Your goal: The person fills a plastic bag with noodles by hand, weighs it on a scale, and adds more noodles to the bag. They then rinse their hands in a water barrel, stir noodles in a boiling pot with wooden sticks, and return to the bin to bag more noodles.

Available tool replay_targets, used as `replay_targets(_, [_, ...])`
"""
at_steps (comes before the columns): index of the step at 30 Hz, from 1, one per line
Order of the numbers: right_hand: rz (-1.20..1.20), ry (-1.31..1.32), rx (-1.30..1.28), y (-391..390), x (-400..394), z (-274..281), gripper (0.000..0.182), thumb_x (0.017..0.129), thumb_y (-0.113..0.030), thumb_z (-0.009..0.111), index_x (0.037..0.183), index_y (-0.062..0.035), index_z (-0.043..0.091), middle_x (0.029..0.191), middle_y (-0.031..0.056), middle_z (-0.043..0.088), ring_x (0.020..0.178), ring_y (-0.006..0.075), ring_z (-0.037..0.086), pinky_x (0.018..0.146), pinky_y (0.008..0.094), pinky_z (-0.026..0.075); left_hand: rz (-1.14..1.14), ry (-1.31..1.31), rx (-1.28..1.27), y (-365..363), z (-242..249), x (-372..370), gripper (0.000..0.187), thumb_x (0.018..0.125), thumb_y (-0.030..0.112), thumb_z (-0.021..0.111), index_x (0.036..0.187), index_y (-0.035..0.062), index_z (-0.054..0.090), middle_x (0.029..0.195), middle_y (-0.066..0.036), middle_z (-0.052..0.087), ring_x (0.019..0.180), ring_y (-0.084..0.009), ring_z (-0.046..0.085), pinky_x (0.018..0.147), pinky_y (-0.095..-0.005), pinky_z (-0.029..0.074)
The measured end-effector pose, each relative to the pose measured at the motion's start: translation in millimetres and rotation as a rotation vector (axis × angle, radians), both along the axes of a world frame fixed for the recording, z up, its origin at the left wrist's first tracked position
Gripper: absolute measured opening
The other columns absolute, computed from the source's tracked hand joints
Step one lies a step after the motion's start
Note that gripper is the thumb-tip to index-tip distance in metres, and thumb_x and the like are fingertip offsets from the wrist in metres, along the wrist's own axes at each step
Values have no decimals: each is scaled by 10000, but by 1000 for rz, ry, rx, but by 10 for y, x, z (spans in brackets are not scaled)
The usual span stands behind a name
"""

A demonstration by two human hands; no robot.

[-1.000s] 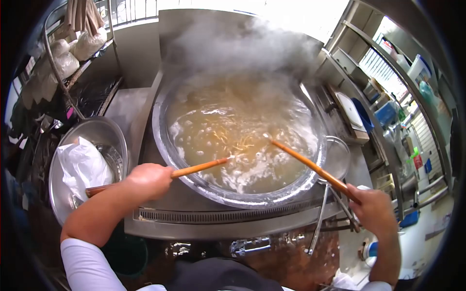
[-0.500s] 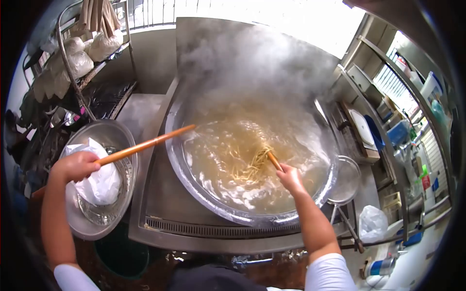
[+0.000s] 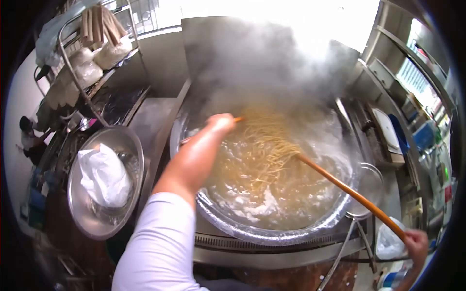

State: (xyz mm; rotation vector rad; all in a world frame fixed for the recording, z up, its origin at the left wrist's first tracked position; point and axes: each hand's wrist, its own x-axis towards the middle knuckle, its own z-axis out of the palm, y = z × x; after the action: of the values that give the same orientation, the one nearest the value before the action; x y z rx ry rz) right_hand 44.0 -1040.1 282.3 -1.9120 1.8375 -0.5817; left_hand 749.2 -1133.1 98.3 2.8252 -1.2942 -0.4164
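Observation:
A wide metal wok (image 3: 272,238) holds bubbling, cloudy water with a mass of yellow noodles (image 3: 272,155). Over the wok's left half, my left hand (image 3: 222,124) is closed around a wooden stick; its orange tip (image 3: 238,119) shows at the noodles' edge, and my forearm hides part of the wok. At the lower right, my right hand (image 3: 416,242) grips the outer end of a second long wooden stick (image 3: 357,196). That stick slants across the wok's rim, with its far end among the noodles. Steam blurs the back of the wok.
A steel basin (image 3: 77,203) with a white plastic bag (image 3: 104,177) stands at left. A round strainer (image 3: 371,189) lies by the wok's right rim. Behind the wok rises a steel splash panel (image 3: 213,53). A rack (image 3: 73,72) with bags stands back left; shelves line the right.
My left hand has moved from above the basin to over the wok. The right hand has swung out from the wok to the lower right. The noodles are lifted and spread across the water.

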Motion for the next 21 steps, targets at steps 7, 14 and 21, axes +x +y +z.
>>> replay_targets(7, [166, 188, 11, -318, -265, 97, 230, 860, -116, 585, 1018, 31, 665, 668, -20, 564, 524, 64, 504, 474, 242, 410, -257, -135, 83, -377, -45, -648, 300, 861, 192, 662, 1152, 130, 705, 1171, -65, 693, 1079, -265, 667, 839, -416, 544])
replay_targets(14, [237, 539, -89, -1221, 2726, -1262, 295, 936, -290, 485, 1101, -169, 697, 961, 148, 695, 897, 333, 667, 768, 461, 510, -498, -215, 203, 370, 125, -920, 237, 885, 193, 616, 1096, 135, 707, 1037, -44, 719, 963, -225, 701, 721, -411, 578])
replay_targets(21, [314, 681, -35, -736, 2848, -1852, 362, 960, -262, 472, 1312, -256, 556, 996, 139, 691, 921, 345, 666, 787, 489, 515, -505, -73, 128, 1133, 191, -1017, 266, 889, 142, 563, 1130, 104, 669, 1041, -113, 711, 982, -287, 693, 803, -414, 565])
